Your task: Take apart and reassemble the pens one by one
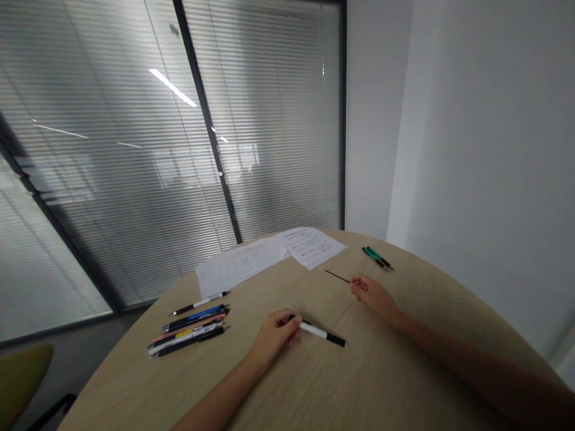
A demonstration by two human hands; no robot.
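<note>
In the head view, the left hand (276,334) grasps a white pen (314,330) near one end, over the table (309,395). The right hand (367,293) pinches what looks like a refill (336,276), apart from the pen, pointing toward the papers (314,248). The step seems to be handling pen and refill separately; the next move likely calls for steady fingers and careful alignment.

No text can be read: the right sheet (314,249) on the tabletop (395,377) bears lines of print (too small to make out), the left sheet (240,263) only fainter marks.
</note>
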